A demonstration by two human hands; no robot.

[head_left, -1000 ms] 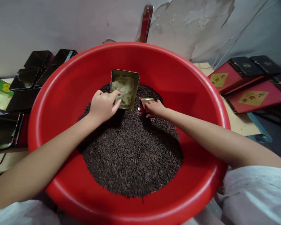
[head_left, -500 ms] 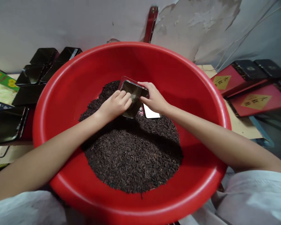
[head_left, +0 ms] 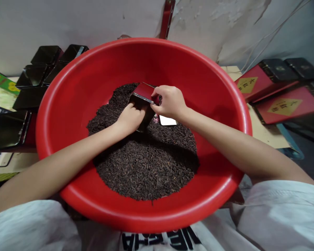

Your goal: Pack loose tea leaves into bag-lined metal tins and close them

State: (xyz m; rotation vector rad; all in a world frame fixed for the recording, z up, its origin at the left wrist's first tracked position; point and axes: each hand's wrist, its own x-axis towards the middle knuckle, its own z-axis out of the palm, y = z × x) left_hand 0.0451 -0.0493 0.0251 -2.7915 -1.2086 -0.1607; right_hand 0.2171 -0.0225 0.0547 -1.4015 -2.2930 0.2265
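Observation:
A big red plastic basin [head_left: 68,104] holds a heap of dark loose tea leaves [head_left: 143,164]. At the far side of the heap a red rectangular tin [head_left: 143,92] is tipped toward me. My left hand [head_left: 131,116] is closed and pushed into the tin's mouth, so its fingertips are hidden. My right hand [head_left: 169,103] grips the tin's right edge from above. A small flat lid [head_left: 168,120] with a pale inside lies on the leaves just under my right wrist.
Several black tins [head_left: 39,75] stand at the left beside the basin. Red boxes with yellow labels [head_left: 267,83] lie at the right. A red handle [head_left: 169,17] leans on the peeling wall behind.
The tin went from lying open upward to being tipped toward me. My right hand left the lid on the leaves and took hold of the tin. My left hand pushed inside it.

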